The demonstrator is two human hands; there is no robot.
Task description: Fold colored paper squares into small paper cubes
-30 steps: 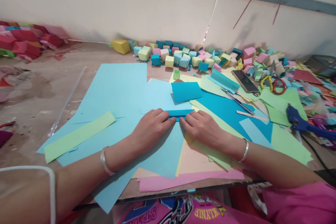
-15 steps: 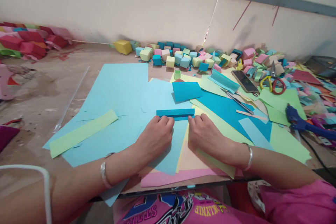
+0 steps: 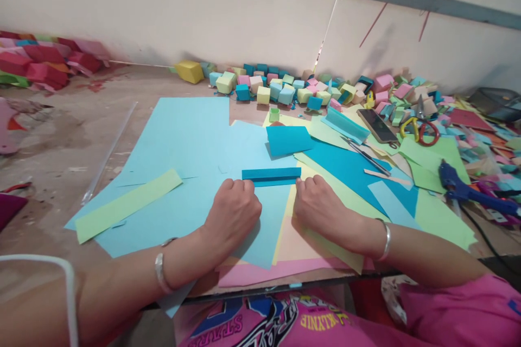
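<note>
A folded dark blue paper strip lies crosswise on light blue sheets, a crease running along its length. My left hand, fingers curled, rests at the strip's lower left corner; its fingertips are hidden beneath the knuckles. At the right end, my right hand is closed with thumb and fingertips against the strip's corner. Behind the strip is a dark blue folded piece. A pale green strip lies at the left.
Small paper boxes line the wall. To the right are a phone, yellow and red scissors, a metal tool and a blue glue gun with its cord. A white curved bar crosses the lower left.
My left hand has slid left and down along the strip, uncovering more of its lower edge. My right hand has shifted slightly right. The strip has stayed nearly in place.
</note>
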